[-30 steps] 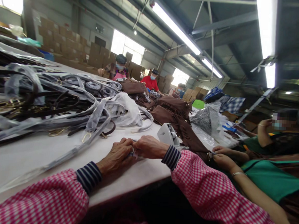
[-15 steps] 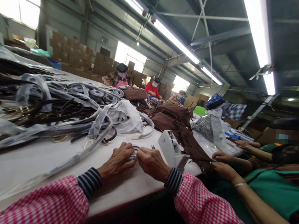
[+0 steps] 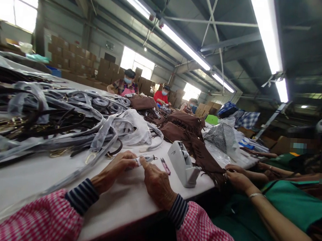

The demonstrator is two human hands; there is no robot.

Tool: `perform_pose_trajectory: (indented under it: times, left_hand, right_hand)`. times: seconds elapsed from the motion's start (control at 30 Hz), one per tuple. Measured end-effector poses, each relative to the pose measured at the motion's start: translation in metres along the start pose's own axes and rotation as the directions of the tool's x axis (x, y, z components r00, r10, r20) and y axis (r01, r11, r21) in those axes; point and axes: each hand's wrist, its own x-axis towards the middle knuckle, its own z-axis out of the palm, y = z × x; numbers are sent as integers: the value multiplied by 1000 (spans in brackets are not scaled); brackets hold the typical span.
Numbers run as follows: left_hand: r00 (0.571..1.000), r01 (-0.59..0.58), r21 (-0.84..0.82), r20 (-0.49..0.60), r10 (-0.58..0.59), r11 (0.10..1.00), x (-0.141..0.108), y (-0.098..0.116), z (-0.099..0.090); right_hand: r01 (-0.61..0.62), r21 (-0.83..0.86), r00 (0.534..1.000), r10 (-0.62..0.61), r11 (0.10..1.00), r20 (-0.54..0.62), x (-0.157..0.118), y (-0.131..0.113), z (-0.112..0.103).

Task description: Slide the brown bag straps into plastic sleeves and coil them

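Head view: the left hand (image 3: 122,165) has its grip closed around a pale wrapped bundle (image 3: 148,158), just above the white surface (image 3: 123,209), while the right hand (image 3: 157,184) touches it with its fingertips; whether those fingers pinch or merely press, one cannot tell. The plastic-like wrap looks slick, so the bundle could slide or spring loose if the left fingers relax or the right ones push unevenly. Small snips (image 3: 165,166) lie near the right hand, between it and the tape dispenser (image 3: 184,167); a careless sweep of that hand could catch their blades or knock them away. The strap pile (image 3: 67,129) spreads close by on the left, and its loose loops could snag a cuff or the bundle's end if the left arm drifts into them.
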Motion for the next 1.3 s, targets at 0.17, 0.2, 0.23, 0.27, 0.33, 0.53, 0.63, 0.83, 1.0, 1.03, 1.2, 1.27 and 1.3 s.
perform_pose_trajectory:
  times: [0.17,0.2,0.23,0.27,0.33,0.53,0.63,0.83,1.0,1.03,1.2,1.27,1.3]
  left_hand:
    - [999,-20,133,34,15,991,0,6,-5]
    - [997,-54,192,63,43,980,1,4,-6]
    - [993,-96,241,85,78,966,2,2,-7]
    - [988,-136,284,107,110,949,3,-1,-8]
    - [979,-200,338,102,175,920,6,-11,-9]
    - [945,-326,424,121,304,845,10,-38,8]
    - [930,-367,441,179,321,819,8,-44,22]
    - [916,-400,466,223,333,789,11,-59,25]
    - [917,-400,475,212,339,784,5,-67,23]
    - [914,-405,481,202,352,778,3,-67,25]
    - [900,-420,532,144,411,735,-1,-68,39]
    - [891,-435,538,141,431,722,-1,-68,41]
    - [888,-440,538,142,437,719,-1,-69,41]
  right_hand:
    - [-17,-54,1000,18,998,8,5,-6,11]
    - [-28,-25,999,28,999,16,4,-9,9]
    - [-37,15,999,36,999,29,3,-12,5]
    - [-48,61,998,46,997,42,1,-15,-2]
    - [-83,151,996,79,985,36,-5,-16,-26]
    - [-441,321,814,524,838,-252,-46,46,-138]
    - [-666,412,630,765,621,-134,-73,94,-170]
    - [-714,456,606,795,531,22,-99,127,-159]
    - [-725,489,636,745,486,202,-87,140,-156]
    - [-733,490,635,734,472,241,-84,144,-157]
    - [-775,429,624,672,465,399,-65,154,-170]
    - [-791,372,612,647,486,455,-55,151,-176]
    - [-798,331,601,638,503,480,-48,148,-179]
